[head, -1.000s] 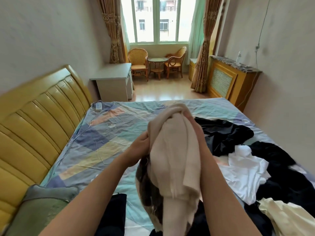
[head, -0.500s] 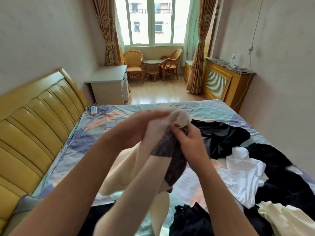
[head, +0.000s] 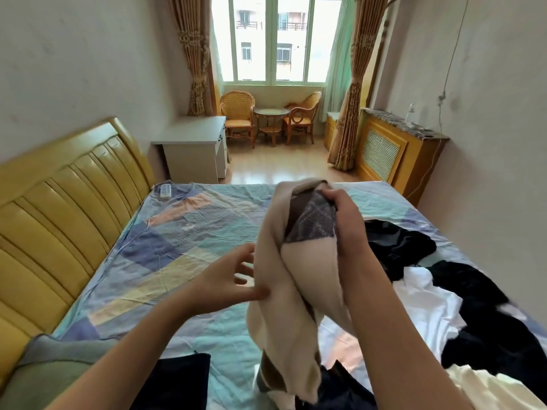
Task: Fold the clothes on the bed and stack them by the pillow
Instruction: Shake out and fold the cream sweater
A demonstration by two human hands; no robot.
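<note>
A cream sweater (head: 293,297) with a grey and brown diamond pattern hangs bunched in the air over the bed (head: 189,241). My right hand (head: 344,220) grips its top end. My left hand (head: 231,279) is lower and to the left, fingers spread, the thumb touching the sweater's side. A grey-green pillow (head: 50,377) lies at the lower left by the headboard. A folded dark garment (head: 174,380) lies beside the pillow. Loose black clothes (head: 396,244) and a white garment (head: 426,300) are heaped on the right of the bed.
The yellow padded headboard (head: 59,214) runs along the left. A white remote (head: 165,191) lies at the bed's far left corner. A pale yellow garment (head: 488,389) is at the lower right. Beyond the bed stand a white desk (head: 192,149), wicker chairs and a radiator cover (head: 396,149).
My left hand has let go of the sweater's top and dropped down to its side with fingers spread. My right hand now holds the top alone, and the sweater hangs longer.
</note>
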